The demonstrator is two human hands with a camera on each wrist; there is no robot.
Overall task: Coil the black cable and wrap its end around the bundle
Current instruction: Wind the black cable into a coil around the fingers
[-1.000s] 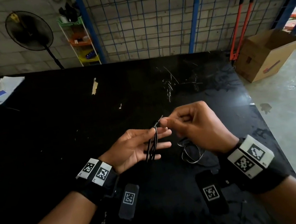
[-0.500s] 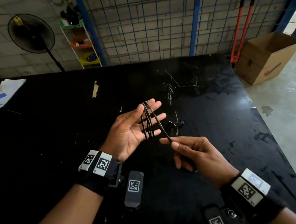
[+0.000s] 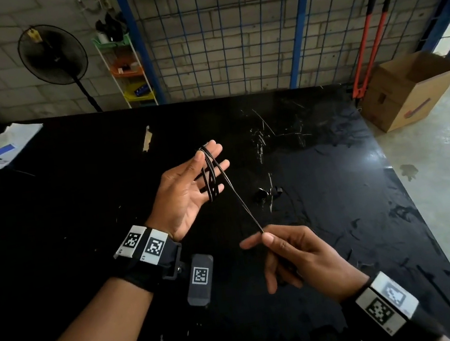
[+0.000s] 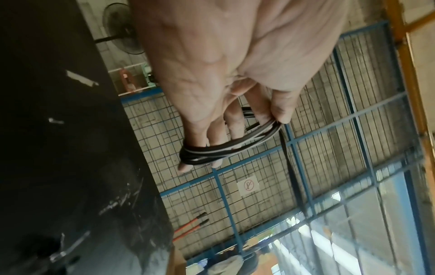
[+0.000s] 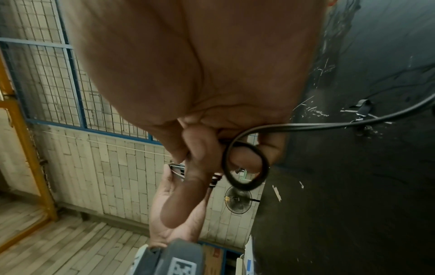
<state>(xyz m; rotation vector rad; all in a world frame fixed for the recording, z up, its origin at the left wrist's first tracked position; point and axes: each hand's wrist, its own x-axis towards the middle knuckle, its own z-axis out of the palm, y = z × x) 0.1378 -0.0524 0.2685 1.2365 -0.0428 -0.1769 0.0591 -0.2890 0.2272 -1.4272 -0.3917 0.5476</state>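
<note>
The black cable is looped in several turns round the straight fingers of my left hand, held palm up above the black table. In the left wrist view the thumb presses the coil against the index finger. One taut strand runs from the coil's top down to my right hand, which pinches it between thumb and index finger. In the right wrist view the cable's free length curls in a small loop past the right fingers and trails off right over the table.
A tape scrap and small dark bits lie on the table. Papers sit at its far left. A cardboard box and red bolt cutters stand off the right edge, with a fan and wire mesh behind.
The hands were together at the coil. The right hand has since drawn back toward me, pulling a strand taut, while the left hand lifted and moved farther away with the coil.
</note>
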